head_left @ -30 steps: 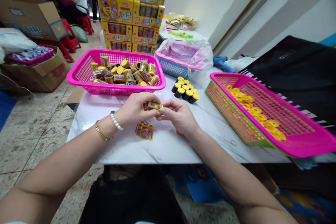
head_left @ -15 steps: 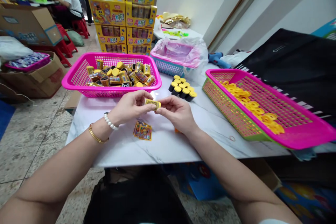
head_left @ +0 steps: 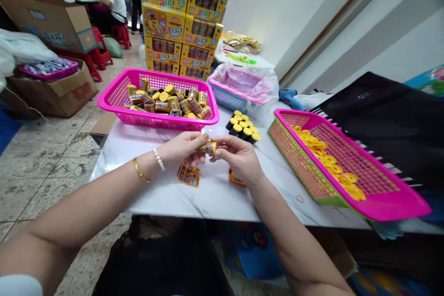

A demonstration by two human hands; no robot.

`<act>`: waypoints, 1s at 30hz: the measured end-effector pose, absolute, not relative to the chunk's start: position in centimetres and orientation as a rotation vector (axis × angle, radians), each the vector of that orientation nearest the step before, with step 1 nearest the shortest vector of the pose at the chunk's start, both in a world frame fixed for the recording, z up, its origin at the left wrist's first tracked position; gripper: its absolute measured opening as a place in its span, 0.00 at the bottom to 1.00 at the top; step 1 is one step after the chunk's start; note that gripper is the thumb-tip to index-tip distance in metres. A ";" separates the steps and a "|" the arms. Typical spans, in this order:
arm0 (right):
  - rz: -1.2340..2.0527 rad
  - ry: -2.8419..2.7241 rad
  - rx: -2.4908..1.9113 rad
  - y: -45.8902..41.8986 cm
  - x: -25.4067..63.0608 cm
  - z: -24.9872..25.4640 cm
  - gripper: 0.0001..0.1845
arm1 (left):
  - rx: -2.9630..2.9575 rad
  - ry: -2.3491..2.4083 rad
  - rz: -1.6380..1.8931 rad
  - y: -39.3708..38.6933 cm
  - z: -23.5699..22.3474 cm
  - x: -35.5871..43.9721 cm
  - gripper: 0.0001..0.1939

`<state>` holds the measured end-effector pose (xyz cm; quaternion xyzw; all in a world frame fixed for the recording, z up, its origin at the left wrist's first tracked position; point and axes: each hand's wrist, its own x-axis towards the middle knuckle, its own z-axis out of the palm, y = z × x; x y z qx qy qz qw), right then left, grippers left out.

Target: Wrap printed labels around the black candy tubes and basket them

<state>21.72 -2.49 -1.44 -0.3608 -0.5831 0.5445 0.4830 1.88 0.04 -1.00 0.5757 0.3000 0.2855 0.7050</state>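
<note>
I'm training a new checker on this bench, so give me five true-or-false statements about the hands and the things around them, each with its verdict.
1. The left hand and right hand are both on one printed tube. True.
2. The yellow rings lie scattered on the floor. False: they are in the right basket.
3. The bead bracelet is on the left wrist. True.
4. The black tubs lie on their sides. False: they stand upright in a cluster, yellow caps up.
5. Flat printed pieces lie on the table, nearer the person than the left basket. True.
</note>
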 end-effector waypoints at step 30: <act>0.760 -1.671 -0.974 3.9 21.2 4.9 0.27 | 1.231 0.867 0.652 0.1 0.4 1.0 0.26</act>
